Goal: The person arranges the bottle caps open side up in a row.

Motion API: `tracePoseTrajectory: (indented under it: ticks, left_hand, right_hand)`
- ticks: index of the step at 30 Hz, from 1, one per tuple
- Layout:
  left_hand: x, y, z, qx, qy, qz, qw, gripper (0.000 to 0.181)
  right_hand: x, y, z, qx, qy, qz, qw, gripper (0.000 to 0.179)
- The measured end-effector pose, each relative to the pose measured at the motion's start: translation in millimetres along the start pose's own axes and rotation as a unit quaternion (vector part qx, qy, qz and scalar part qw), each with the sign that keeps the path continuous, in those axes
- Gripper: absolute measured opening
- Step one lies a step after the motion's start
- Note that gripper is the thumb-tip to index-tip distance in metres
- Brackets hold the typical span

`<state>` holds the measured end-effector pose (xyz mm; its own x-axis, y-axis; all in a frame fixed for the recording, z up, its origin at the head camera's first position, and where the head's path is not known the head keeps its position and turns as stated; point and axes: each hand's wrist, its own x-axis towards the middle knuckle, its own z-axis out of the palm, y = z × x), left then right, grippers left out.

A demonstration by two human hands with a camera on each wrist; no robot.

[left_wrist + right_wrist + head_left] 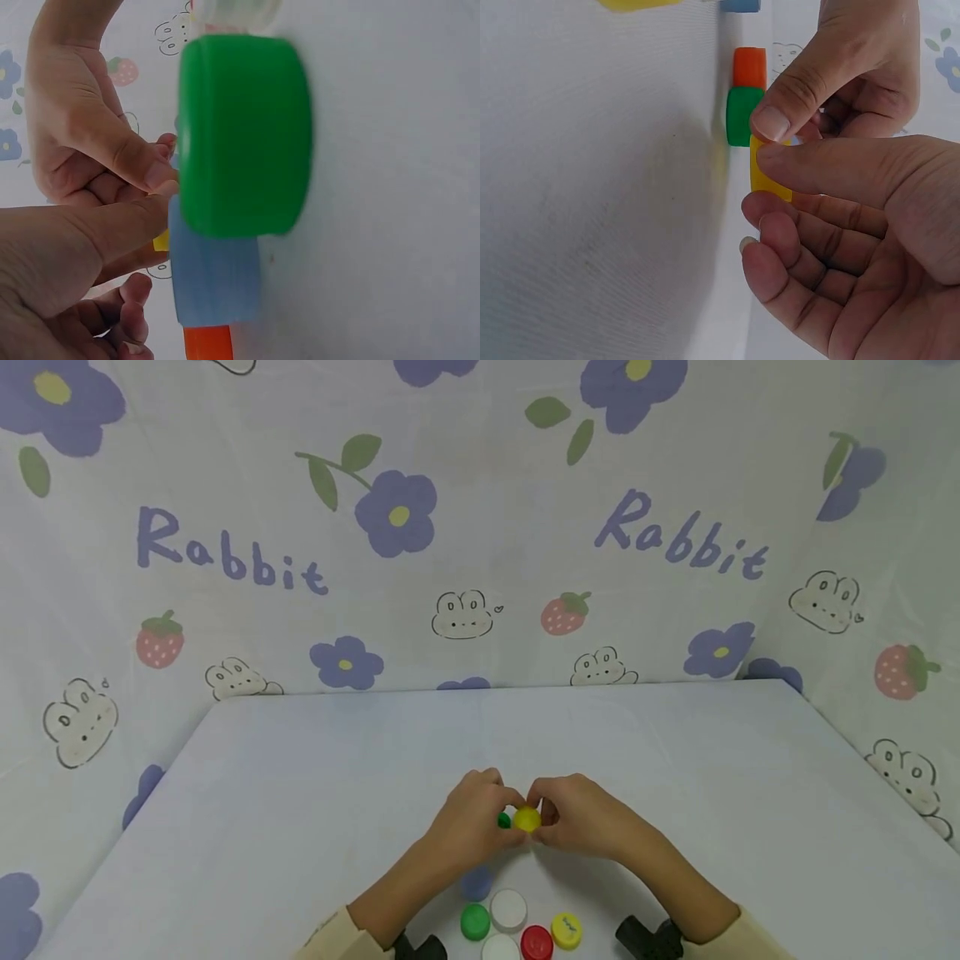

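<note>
A yellow bottle cap (527,819) is pinched between thumb and fingers by both hands at once, near the middle of the table. My left hand (472,822) comes from the left, my right hand (588,814) from the right, and their thumb tips meet over the cap (771,176). Just left of it in the head view, a green bottle cap (504,820) shows partly behind the left fingers. In the right wrist view that green cap (744,116) stands beside an orange cap (750,67). The left fingers partly cover the yellow cap in the left wrist view.
Nearer the body lie a blue cap (476,883), a green cap (475,922), white caps (508,910), a red cap (537,942) and another yellow cap (566,931). All stand on a white table (300,793) with patterned cloth (487,543) behind and at both sides.
</note>
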<state>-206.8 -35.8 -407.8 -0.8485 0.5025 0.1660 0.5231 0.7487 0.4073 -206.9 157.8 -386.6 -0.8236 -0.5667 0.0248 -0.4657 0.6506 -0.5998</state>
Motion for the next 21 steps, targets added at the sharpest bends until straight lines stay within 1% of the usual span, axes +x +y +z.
tracePoseTrajectory:
  ticks: [7, 13, 19, 21]
  left_hand:
    - [2.0, -3.4, 3.8, 0.001, -0.011, 0.003, 0.9999, 0.032]
    - [2.5, -7.5, 7.6, 0.012, -0.026, 0.002, 0.9996, 0.032]
    - [1.8, -7.8, 7.9, 0.008, -0.024, -0.009, 0.9996, 0.030]
    - [1.3, -7.4, 7.4, 0.009, -0.022, -0.009, 0.9997, 0.030]
  right_hand:
    - [4.7, 3, 5, -0.010, -0.002, 0.021, 0.9997, 0.023]
    - [6.8, 4, 9, -0.017, -0.005, 0.033, 0.9993, 0.023]
    - [7.7, 5, 12, -0.015, 0.000, 0.039, 0.9991, 0.023]
    - [8.0, 6, 12, -0.014, 0.001, 0.041, 0.9990, 0.024]
